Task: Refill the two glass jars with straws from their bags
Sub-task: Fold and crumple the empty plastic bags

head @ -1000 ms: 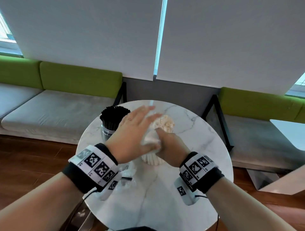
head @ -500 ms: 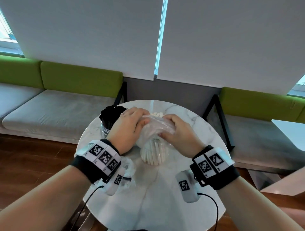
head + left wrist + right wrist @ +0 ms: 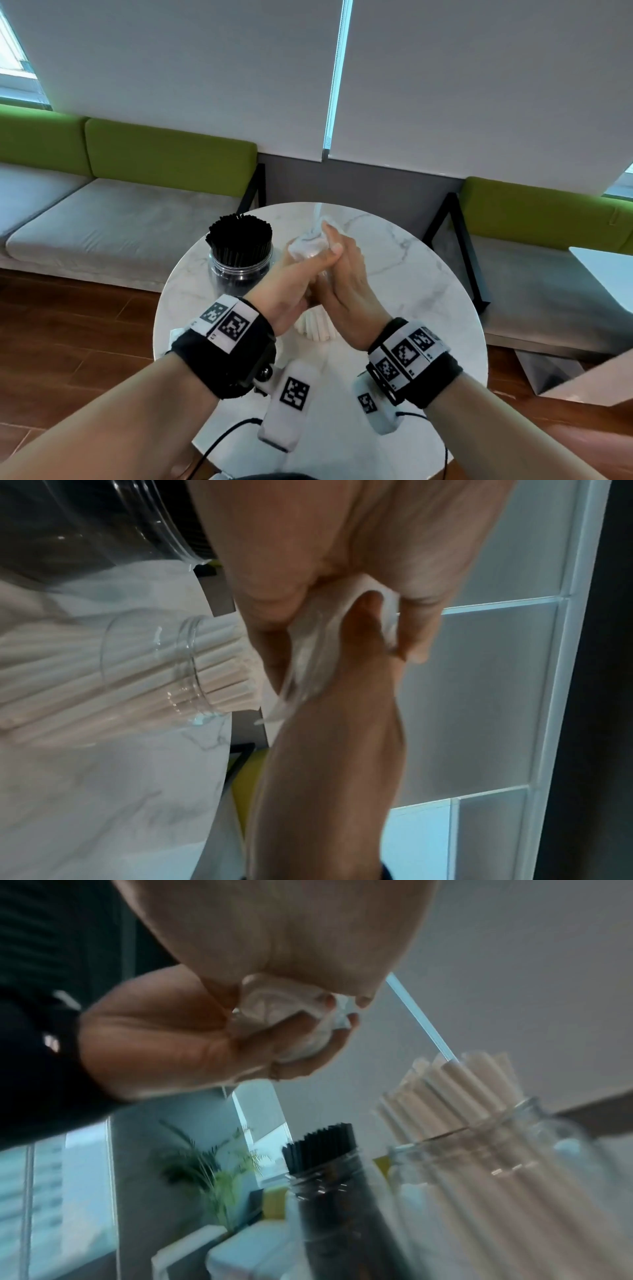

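Observation:
On the round marble table (image 3: pixel 411 274) stands a glass jar packed with black straws (image 3: pixel 239 253) (image 3: pixel 329 1177). Beside it stands a jar of white straws (image 3: pixel 315 325) (image 3: pixel 171 669) (image 3: pixel 479 1137), mostly hidden behind my hands in the head view. Above that jar, a crumpled clear plastic bag (image 3: pixel 305 246) (image 3: pixel 308 647) (image 3: pixel 284 1015) is squeezed between my two hands. My left hand (image 3: pixel 291 284) (image 3: pixel 171 1037) curls around the bag. My right hand (image 3: pixel 342 274) (image 3: pixel 342 723) presses against it with fairly straight fingers.
Another bit of crumpled plastic (image 3: pixel 176 333) shows on the table under my left wrist. A grey bench with green backrests (image 3: pixel 120 226) runs behind the table. A second white tabletop (image 3: pixel 603 263) sits at the right. The floor is wood.
My hands held the bag spread over the white straws' jar. They have since come together palm to palm and crushed the bag into a small wad.

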`<state>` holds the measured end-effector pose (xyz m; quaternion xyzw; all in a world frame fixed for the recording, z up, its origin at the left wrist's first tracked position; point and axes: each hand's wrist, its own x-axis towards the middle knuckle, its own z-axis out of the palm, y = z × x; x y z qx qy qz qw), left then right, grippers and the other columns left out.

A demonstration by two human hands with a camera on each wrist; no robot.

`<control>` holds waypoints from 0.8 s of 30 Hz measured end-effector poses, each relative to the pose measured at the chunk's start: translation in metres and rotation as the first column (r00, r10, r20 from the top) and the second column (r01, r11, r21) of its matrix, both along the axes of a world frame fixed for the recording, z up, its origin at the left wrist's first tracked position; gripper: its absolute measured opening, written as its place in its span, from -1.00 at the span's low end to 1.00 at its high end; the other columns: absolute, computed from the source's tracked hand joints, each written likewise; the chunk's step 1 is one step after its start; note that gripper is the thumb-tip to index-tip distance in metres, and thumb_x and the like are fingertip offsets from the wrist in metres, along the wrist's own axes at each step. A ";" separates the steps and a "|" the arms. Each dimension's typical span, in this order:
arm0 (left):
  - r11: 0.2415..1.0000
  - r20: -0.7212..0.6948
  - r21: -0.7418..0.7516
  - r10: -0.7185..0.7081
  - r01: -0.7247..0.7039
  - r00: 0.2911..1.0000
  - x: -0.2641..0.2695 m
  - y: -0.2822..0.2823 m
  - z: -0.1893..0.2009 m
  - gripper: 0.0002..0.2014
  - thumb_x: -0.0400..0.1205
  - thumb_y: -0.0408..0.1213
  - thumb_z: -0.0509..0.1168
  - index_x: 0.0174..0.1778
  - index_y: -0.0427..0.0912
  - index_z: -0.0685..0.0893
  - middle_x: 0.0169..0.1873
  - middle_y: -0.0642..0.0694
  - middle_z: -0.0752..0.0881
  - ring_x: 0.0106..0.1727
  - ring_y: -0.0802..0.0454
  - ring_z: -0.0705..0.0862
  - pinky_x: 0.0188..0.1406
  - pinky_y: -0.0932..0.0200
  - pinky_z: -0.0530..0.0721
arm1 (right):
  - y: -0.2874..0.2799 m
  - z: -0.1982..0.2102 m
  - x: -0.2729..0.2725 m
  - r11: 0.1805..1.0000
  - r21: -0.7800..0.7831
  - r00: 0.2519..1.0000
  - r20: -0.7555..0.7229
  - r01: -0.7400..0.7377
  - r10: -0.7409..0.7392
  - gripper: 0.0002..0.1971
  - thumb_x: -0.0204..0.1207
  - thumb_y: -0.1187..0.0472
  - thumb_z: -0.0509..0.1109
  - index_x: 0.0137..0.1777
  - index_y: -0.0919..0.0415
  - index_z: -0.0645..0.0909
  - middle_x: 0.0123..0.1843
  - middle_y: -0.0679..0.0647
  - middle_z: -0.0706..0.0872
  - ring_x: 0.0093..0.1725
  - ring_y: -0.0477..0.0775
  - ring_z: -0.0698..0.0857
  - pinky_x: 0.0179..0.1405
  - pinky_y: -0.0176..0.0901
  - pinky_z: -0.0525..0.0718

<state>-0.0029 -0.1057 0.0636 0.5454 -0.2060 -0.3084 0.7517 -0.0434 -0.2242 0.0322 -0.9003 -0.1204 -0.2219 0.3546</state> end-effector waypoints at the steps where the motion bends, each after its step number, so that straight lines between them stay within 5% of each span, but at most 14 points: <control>1: 1.000 0.001 -0.004 0.022 -0.022 1.000 0.003 0.002 -0.004 -0.62 0.60 -0.12 0.28 0.26 -0.27 0.60 0.00 -0.21 0.78 -0.06 -0.09 0.76 -0.11 0.11 0.73 | -0.005 -0.002 0.000 0.997 -0.071 1.000 0.029 0.002 0.000 -0.34 0.61 -0.08 0.09 0.65 0.13 0.02 0.43 0.04 0.31 0.43 -0.10 0.29 0.48 -0.26 0.19; 4: 0.998 -0.009 0.032 0.057 -0.056 0.998 0.011 0.010 -0.015 -0.55 0.52 -0.16 0.41 0.29 -0.25 0.57 -0.18 -0.08 0.77 -0.41 0.09 0.64 -0.23 0.13 0.72 | -0.021 -0.005 0.004 0.974 -0.212 0.996 0.062 0.083 -0.071 -0.24 0.49 -0.34 0.18 0.60 -0.01 0.10 0.40 -0.03 0.24 0.32 -0.02 0.31 0.39 -0.04 0.31; 6: 0.991 0.058 0.106 0.072 -0.078 0.996 0.016 0.013 -0.021 -0.58 0.52 -0.20 0.43 0.28 -0.20 0.55 -0.05 -0.15 0.76 -0.24 0.04 0.73 -0.13 0.08 0.72 | -0.027 0.001 0.005 0.973 -0.200 0.993 0.047 0.113 -0.105 -0.13 0.35 -0.37 0.34 0.57 -0.04 0.11 0.44 -0.03 0.19 0.34 0.02 0.30 0.36 0.01 0.35; 9: 0.962 0.196 0.204 0.143 -0.182 0.970 0.027 0.013 -0.027 -0.67 0.54 -0.44 0.39 0.19 -0.22 0.52 -0.06 -0.08 0.71 -0.11 0.21 0.71 -0.18 0.35 0.65 | -0.027 0.006 0.009 0.969 -0.248 0.999 -0.041 0.014 -0.025 -0.04 0.26 -0.17 0.58 0.60 0.05 0.19 0.49 0.08 0.29 0.38 0.14 0.39 0.33 0.03 0.49; 12: 0.952 0.191 0.267 0.103 -0.152 0.976 0.030 0.011 -0.035 -0.47 0.47 -0.33 0.46 0.31 -0.35 0.43 0.03 -0.19 0.69 0.05 -0.01 0.67 -0.10 0.24 0.60 | -0.021 0.003 0.015 0.978 -0.210 0.998 -0.059 0.021 -0.034 -0.21 0.19 0.08 0.69 0.43 0.18 0.46 0.30 0.14 0.44 0.18 0.16 0.58 0.12 0.09 0.68; 14: 0.949 0.168 0.280 0.098 -0.143 0.981 0.026 0.013 -0.036 -0.43 0.49 -0.32 0.44 0.40 -0.15 0.40 0.05 -0.09 0.67 -0.03 0.07 0.66 -0.18 0.28 0.59 | -0.019 0.002 0.018 0.983 -0.162 0.990 -0.097 0.084 -0.101 -0.36 0.24 0.15 0.66 0.31 0.21 0.51 0.20 0.12 0.49 0.01 0.13 0.63 -0.03 0.07 0.70; 16: 0.965 0.019 0.237 0.107 -0.109 0.994 0.021 0.012 -0.036 -0.28 0.39 -0.23 0.48 0.46 0.09 0.34 0.17 0.01 0.66 0.09 0.11 0.67 0.03 0.13 0.61 | -0.019 0.000 0.019 0.987 -0.118 0.989 -0.083 0.111 -0.121 -0.54 0.32 0.18 0.61 0.17 0.21 0.53 0.08 0.08 0.55 -0.09 0.10 0.62 -0.13 0.04 0.67; 18: 0.988 -0.112 0.148 0.065 -0.048 0.992 0.017 0.013 -0.029 -0.26 0.34 -0.08 0.49 0.44 0.13 0.35 0.21 0.05 0.68 0.21 0.09 0.65 0.25 -0.06 0.53 | -0.014 -0.004 0.019 0.992 -0.018 0.992 -0.021 0.126 -0.126 -0.69 0.34 0.24 0.57 -0.01 0.20 0.52 -0.09 0.00 0.60 -0.19 0.03 0.59 -0.23 -0.12 0.61; 21: 0.999 -0.203 0.043 -0.022 0.032 0.979 0.017 0.019 -0.019 -0.46 0.51 0.09 0.36 0.32 -0.13 0.49 -0.01 -0.16 0.70 -0.01 -0.10 0.62 0.14 -0.07 0.49 | 0.005 -0.010 0.015 0.972 0.130 0.980 0.017 0.197 -0.201 -0.77 0.38 0.29 0.52 -0.15 0.18 0.47 -0.24 0.01 0.63 -0.30 -0.07 0.53 -0.31 -0.36 0.47; 24: 0.998 -0.272 -0.032 -0.067 0.060 0.960 0.013 0.023 -0.017 -0.68 0.58 -0.03 0.30 0.05 -0.22 0.55 -0.27 -0.21 0.68 -0.50 0.01 0.60 -0.28 0.17 0.66 | 0.020 -0.023 0.005 0.925 0.270 0.963 -0.113 0.267 -0.245 -0.83 0.42 0.26 0.46 -0.14 0.13 0.49 -0.21 0.00 0.68 -0.25 -0.07 0.61 -0.26 -0.20 0.59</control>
